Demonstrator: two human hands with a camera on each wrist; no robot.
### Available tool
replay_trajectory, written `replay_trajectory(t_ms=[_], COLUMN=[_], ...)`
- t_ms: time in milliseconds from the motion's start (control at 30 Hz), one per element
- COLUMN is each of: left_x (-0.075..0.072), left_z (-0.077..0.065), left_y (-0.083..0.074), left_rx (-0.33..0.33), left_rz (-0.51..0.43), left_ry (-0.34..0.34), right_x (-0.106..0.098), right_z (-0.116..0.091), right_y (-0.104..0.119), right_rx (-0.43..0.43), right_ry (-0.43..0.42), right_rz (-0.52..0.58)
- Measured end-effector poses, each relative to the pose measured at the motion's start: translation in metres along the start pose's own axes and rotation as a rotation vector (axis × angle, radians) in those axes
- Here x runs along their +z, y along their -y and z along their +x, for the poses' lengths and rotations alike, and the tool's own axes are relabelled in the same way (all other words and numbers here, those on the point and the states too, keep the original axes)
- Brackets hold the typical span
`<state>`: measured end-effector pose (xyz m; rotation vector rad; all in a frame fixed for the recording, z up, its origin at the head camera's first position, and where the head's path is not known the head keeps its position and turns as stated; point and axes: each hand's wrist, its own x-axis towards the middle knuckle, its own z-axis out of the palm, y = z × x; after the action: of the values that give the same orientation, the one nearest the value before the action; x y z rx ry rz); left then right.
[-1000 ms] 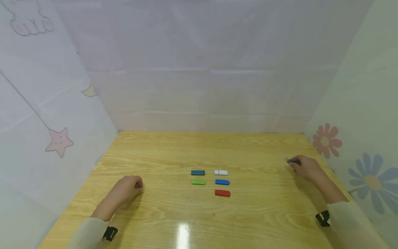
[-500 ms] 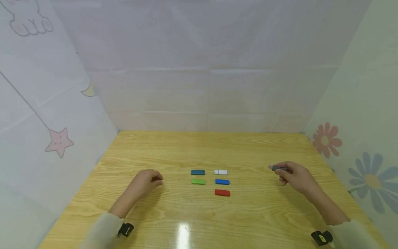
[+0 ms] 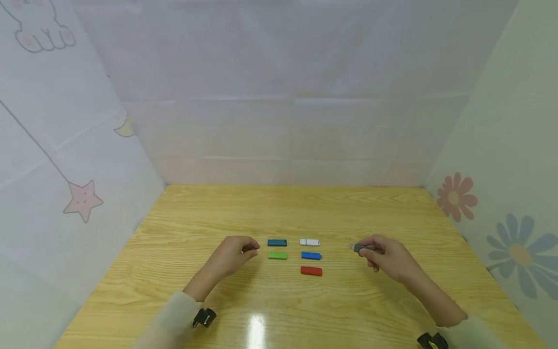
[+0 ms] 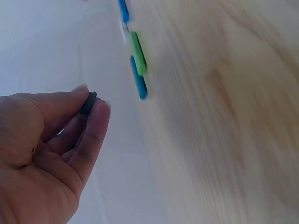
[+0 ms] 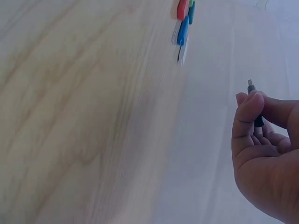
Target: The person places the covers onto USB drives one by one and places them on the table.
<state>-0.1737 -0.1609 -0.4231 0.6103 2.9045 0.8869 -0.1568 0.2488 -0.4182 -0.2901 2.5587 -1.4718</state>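
Observation:
My right hand (image 3: 389, 258) pinches a dark grey USB stick (image 3: 357, 247) between thumb and fingers. Its bare metal plug (image 5: 250, 82) points left, toward the middle of the table. A small dark cap (image 4: 88, 103) sits between the thumb and fingertips of my left hand (image 3: 234, 253), mostly covered by them. That hand is just left of a teal USB stick (image 3: 277, 243) and a green one (image 3: 277, 255). To their right lie a white USB stick (image 3: 309, 242), a blue one (image 3: 311, 256) and a red one (image 3: 311, 271), stacked in a column.
The sticks lie flat on a wooden table (image 3: 279, 208). White sheeting (image 3: 287, 131) with printed figures encloses it at the back and both sides. A bright reflection shows near the front. A black wrist strap (image 3: 205, 317) is on each arm.
Both hands have moved inward toward each other, the left going right with the cap and the right going left with the dark USB stick. The sticks on the table have stayed put.

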Motion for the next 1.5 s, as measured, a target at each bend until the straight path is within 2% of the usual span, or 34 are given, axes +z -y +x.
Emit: replay_trajectory(t_ms=[200,433,700,867,1167,1367,1500], left_x=[0.009,0.020,0.029,0.035,0.045,0.050,0.052], left_z=[0.006,0.016,0.023,0.026,0.027,0.023,0.024], left_y=[-0.017,-0.033,-0.050,-0.053,-0.063,-0.067,-0.068], left_rx=[0.005,0.012,0.065,0.100,0.120,0.106,0.122], left_rz=[-0.127,-0.196,-0.188,-0.205,-0.355,-0.384,-0.395], left_ry=[0.035,0.074,0.078,0.090,0.151,0.162,0.152], right_x=[0.018,0.036,0.058,0.068,0.079,0.087,0.087], right_z=[0.002,0.005,0.011,0.014,0.019,0.019,0.018], right_y=[0.009,0.014,0.020,0.023,0.030,0.030,0.032], right_rx=[-0.012,-0.034,-0.082,-0.092,-0.138,-0.152,-0.153], right_ry=[0.035,0.093,0.132,0.139,0.157,0.189,0.177], right_rz=[0.025,0.037,0.030,0.013,0.044,0.027,0.008])
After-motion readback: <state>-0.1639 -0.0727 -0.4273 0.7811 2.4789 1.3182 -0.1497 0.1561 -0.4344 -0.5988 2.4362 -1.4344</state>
